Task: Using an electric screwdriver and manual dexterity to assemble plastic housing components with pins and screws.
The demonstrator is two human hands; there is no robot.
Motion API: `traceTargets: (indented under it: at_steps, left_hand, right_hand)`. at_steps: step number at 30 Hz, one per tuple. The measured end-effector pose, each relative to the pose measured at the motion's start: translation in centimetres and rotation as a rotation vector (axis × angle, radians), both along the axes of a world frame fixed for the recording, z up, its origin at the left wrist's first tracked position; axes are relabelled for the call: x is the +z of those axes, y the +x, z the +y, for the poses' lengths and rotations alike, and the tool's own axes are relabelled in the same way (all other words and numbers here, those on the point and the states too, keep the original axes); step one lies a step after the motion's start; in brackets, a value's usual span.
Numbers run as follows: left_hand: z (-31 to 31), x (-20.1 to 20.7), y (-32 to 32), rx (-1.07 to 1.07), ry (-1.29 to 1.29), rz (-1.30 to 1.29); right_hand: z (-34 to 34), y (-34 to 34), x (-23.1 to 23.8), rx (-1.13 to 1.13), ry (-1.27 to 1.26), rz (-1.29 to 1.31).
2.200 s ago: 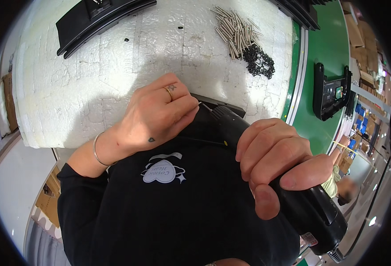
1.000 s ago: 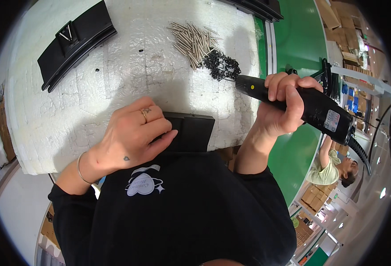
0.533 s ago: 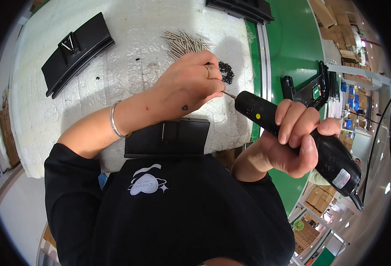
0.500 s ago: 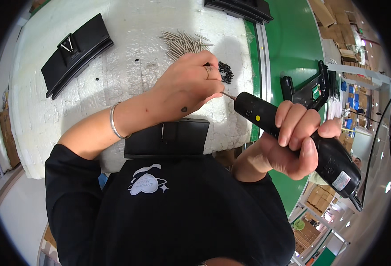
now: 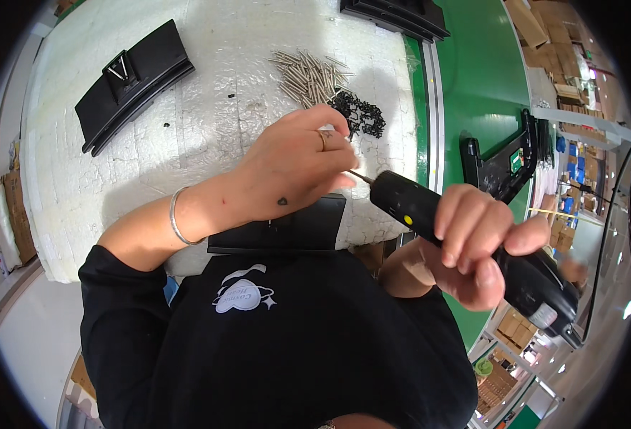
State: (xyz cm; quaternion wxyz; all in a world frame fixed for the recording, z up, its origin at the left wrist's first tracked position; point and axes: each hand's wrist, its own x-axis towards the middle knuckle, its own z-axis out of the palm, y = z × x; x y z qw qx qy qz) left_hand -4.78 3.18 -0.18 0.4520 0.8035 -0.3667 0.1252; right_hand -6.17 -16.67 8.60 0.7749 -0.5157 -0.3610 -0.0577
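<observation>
Screwdriver point(image 5: 407, 205): black plastic, mostly matt, with a paper-like sticker, slightly shiny
Bit point(image 5: 361, 176): thin, smooth metal
Pins point(image 5: 307, 77): bare silvery metal, shiny
Small black pieces point(image 5: 364, 118): dark, material too small to tell
Near panel point(image 5: 308, 227): black plastic, smooth, low sheen
Curved panel point(image 5: 158, 61): black plastic, smooth, satin
White cover point(image 5: 194, 154): film-like, wrinkled, glossy in patches
Green tabletop point(image 5: 472, 71): smooth, glossy
Shirt point(image 5: 294, 350): soft black cloth, matt
Bracelet point(image 5: 173, 214): polished silvery metal
Ring point(image 5: 323, 141): smooth gold-coloured metal
Boxes point(image 5: 515, 327): brown cardboard, matt
</observation>
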Motion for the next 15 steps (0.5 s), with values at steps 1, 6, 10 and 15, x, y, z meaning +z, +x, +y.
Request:
traceTargets:
  at_steps: [1, 6, 10, 15]
  left_hand:
    - [0.3, 0.0, 0.1, 0.007, 0.003, -0.001]
    - [4.7, -1.9, 3.9, 0.186, 0.183, -0.048]
    - [6.2, -2.4, 6.3, 0.115, 0.433, -0.179]
    - [6.1, -0.7, 8.3, -0.047, 0.701, -0.224]
  right_hand:
    - [0.4, 0.0, -0.4, -0.001, 0.006, 0.033]
    - [0.3, -0.1, -1.5, -0.134, 0.01, 0.101]
    - [0.1, -0.2, -1.4, -0.143, 0.027, 0.096]
    - [0.4, -0.4, -1.4, -0.101, 0.015, 0.098]
